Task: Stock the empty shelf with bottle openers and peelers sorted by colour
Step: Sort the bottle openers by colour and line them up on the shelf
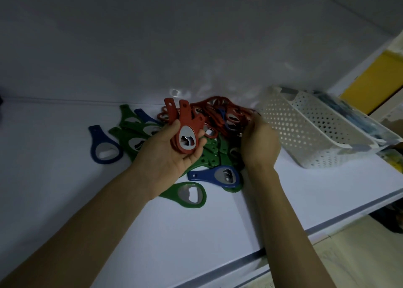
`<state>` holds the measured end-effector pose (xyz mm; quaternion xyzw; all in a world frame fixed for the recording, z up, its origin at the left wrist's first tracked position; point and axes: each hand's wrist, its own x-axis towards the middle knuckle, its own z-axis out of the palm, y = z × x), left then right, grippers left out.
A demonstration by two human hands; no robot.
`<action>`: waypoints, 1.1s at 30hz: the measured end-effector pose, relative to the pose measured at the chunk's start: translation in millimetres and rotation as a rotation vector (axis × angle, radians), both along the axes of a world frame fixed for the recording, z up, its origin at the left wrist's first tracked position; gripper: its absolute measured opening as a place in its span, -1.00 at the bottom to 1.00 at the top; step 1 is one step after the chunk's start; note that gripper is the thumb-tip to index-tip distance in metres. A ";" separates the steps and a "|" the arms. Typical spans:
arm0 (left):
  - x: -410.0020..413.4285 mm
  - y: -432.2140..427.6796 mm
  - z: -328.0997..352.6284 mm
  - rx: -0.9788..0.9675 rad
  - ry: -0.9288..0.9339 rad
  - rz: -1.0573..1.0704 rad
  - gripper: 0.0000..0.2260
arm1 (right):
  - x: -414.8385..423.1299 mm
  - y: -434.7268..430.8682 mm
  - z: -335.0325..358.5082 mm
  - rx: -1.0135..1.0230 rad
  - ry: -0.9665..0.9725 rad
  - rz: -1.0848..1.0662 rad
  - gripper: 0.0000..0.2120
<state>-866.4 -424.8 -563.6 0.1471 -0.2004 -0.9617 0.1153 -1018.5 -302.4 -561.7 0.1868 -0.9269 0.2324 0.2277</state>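
Note:
A mixed pile of bottle openers lies on the white shelf (218,233): red ones (220,111) at the back, green ones (210,154) in the middle, with a blue one (218,176) and a green one (192,194) at the front. Another blue opener (104,143) lies apart at the left. My left hand (172,152), palm up above the pile, holds a stack of red openers (185,132). My right hand (259,143) reaches into the red heap, fingers curled on red openers; its fingertips are blurred.
A white perforated basket (305,130) lies on the shelf to the right of the pile, with plastic-wrapped packs (368,124) behind it. The shelf's back wall rises just behind the pile. The shelf's front edge runs diagonally at the lower right, with floor beyond.

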 end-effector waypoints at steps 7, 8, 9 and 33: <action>1.3 0.0 -2.3 -0.076 0.048 0.028 -0.69 | 56.2 -29.0 14.4 -0.325 0.252 0.409 -0.60; 2.2 0.8 -1.1 -0.078 0.080 0.020 -0.69 | 63.5 -32.9 14.5 -0.270 0.311 0.491 -0.62; 3.4 1.2 0.1 -0.090 0.110 0.013 -0.69 | 69.4 -36.1 12.8 -0.209 0.375 0.586 -0.66; -0.8 8.0 -20.2 -1.820 -0.327 0.661 -0.69 | 82.3 -45.0 19.0 -0.694 -0.620 0.993 -0.70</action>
